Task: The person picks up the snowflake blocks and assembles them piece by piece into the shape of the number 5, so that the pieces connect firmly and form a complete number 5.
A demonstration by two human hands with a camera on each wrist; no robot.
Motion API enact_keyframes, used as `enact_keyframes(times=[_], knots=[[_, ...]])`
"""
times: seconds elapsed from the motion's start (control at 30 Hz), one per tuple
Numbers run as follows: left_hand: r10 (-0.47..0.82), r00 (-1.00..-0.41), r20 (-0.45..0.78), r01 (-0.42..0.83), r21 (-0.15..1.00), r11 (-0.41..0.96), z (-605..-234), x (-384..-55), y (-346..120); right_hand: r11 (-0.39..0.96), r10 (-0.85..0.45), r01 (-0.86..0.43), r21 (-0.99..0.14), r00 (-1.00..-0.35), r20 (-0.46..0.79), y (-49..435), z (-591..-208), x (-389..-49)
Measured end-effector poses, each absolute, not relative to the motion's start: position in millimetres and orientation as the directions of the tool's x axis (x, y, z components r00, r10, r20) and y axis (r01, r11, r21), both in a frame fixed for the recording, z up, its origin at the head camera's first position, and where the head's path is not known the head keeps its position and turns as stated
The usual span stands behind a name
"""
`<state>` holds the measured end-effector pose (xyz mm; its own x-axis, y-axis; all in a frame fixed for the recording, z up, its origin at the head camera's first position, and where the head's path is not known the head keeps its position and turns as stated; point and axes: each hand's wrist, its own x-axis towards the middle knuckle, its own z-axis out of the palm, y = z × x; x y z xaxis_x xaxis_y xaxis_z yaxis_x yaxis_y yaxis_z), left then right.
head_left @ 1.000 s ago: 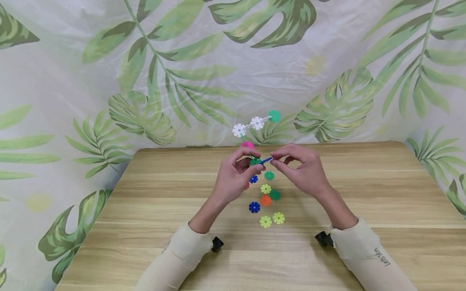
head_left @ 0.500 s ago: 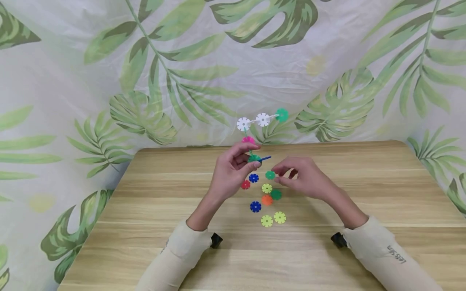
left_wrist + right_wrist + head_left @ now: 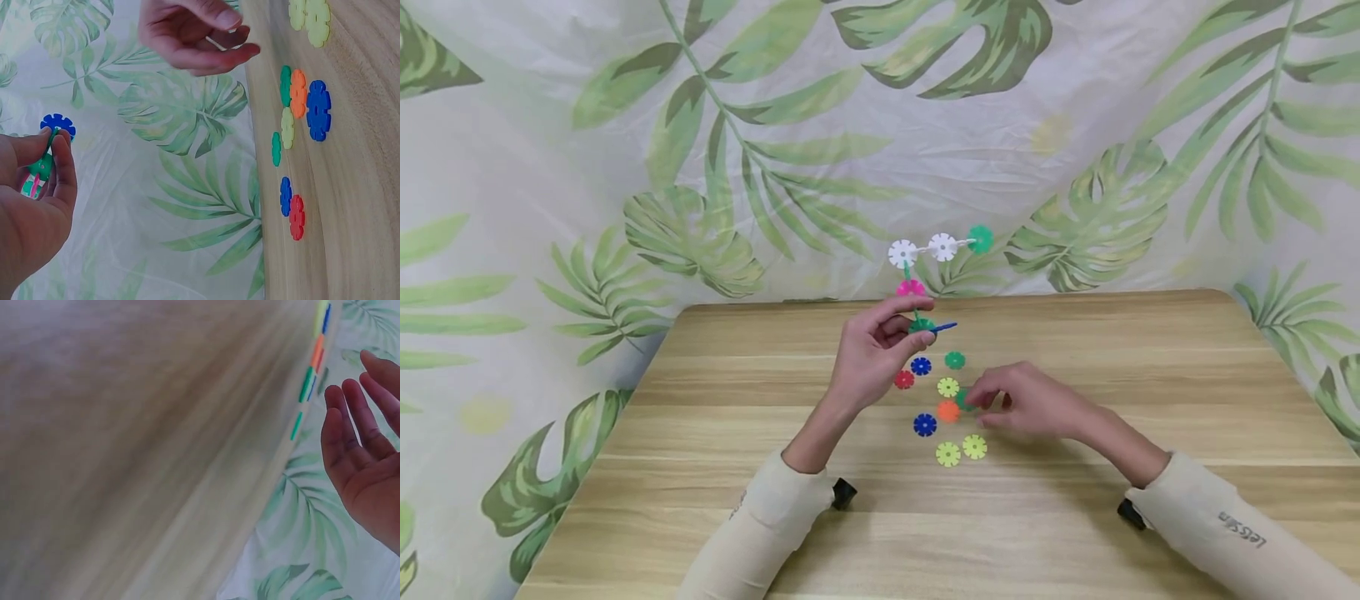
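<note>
My left hand (image 3: pixel 876 354) pinches a chain of notched plastic discs between thumb and fingers, raised over the table. Its green disc (image 3: pixel 922 326) sits at the fingertips, with a blue disc (image 3: pixel 58 125) slotted onto it and seen edge-on from the head. A pink disc (image 3: pixel 911 288), two white discs (image 3: pixel 902 253) and a light green disc (image 3: pixel 980 239) make up the far part of the chain. My right hand (image 3: pixel 1030 402) holds nothing; its fingers are loosely bent and overlap a dark green disc (image 3: pixel 964 400) in the head view.
Loose discs lie mid-table: an orange disc (image 3: pixel 948 411), a red disc (image 3: pixel 904 379), blue discs (image 3: pixel 925 425), yellow discs (image 3: pixel 974 447) and a small green disc (image 3: pixel 955 360). The wooden table (image 3: pixel 715 500) meets a leaf-print cloth (image 3: pixel 805 167) at the back.
My right hand has let go of the blue disc on the chain and moved down and right, toward the loose discs. The left hand keeps hold of the chain, nearly unmoved.
</note>
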<state>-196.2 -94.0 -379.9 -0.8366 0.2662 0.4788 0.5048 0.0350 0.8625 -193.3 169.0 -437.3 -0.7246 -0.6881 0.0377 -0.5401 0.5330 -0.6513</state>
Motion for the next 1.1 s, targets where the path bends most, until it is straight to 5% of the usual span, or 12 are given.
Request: enact_keyframes(times=[0.33,0.7,1.1], knots=[[0.28,-0.838,0.469,0.498,0.866,0.04,-380.6,-196.2,-95.2,0.516,-0.766,-0.606,-0.606,-0.643,-0.009,160.6,-445.5,-183.5],[0.288,-0.834,0.471,0.5,0.866,0.031,-380.5,-196.0,-94.6,0.51,-0.779,-0.607,-0.609,-0.627,-0.029,154.3,-447.2,-180.2],[0.298,-0.835,0.462,0.496,0.867,0.047,-380.4,-195.5,-95.0,0.552,-0.623,-0.491,-0.674,-0.78,0.058,166.7,-429.6,-187.5]])
